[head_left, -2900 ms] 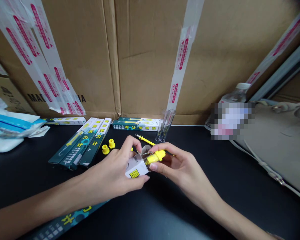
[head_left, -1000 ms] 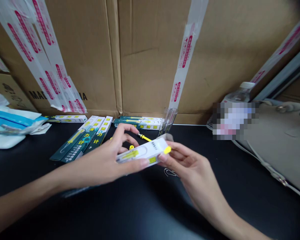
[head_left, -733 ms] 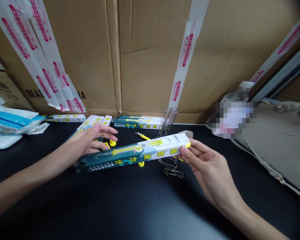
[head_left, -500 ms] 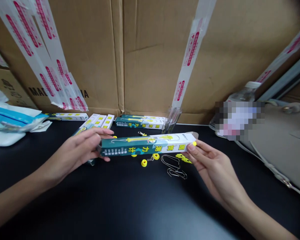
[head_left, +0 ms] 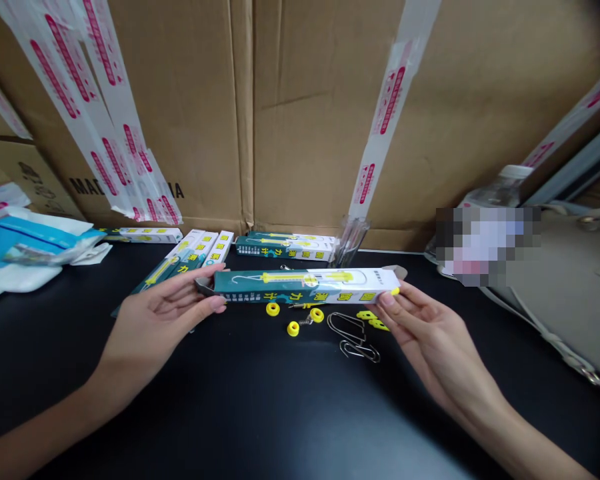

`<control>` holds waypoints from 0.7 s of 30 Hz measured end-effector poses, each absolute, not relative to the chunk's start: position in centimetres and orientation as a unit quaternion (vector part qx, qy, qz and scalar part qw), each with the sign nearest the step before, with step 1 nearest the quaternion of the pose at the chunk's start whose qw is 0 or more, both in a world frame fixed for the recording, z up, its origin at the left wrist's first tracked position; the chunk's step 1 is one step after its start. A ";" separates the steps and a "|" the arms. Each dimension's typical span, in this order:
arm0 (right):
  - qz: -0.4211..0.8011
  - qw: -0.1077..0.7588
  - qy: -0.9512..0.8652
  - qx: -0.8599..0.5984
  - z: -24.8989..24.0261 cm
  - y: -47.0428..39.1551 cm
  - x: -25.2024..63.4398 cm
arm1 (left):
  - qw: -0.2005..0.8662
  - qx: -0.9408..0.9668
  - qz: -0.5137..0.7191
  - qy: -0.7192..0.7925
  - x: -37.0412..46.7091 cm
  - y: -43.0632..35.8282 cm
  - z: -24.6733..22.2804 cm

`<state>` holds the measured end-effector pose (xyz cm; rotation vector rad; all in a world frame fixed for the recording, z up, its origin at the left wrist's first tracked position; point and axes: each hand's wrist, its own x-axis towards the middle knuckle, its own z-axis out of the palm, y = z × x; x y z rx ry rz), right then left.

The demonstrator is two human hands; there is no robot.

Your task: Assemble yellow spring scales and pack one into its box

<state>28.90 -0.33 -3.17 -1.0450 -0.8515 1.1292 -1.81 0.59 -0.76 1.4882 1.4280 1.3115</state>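
A long, slim spring-scale box, green at the left and white at the right, lies level between my hands above the table. My left hand is closed round its left end, thumb in front and fingers behind. A dark end flap sticks out open there. My right hand pinches the white right end, where another flap stands out and a small yellow bit shows by the fingers. Below the box lie yellow rings, a small spring, metal hooks and yellow plates.
More of the same boxes lie at the back left, others at the back centre. Clear tubes stand beside them. A large carton walls off the back. Plastic packets are left, a bottle and grey bag right.
My left hand has shifted its hold: the thumb now lies at the box's front lower corner. The left flap shows open now. The whole view has shifted slightly.
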 end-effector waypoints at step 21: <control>0.487 0.643 -0.374 -0.458 -3.2 -0.2 29.1 | 0.425 0.581 0.522 0.458 -1.9 0.0 -0.6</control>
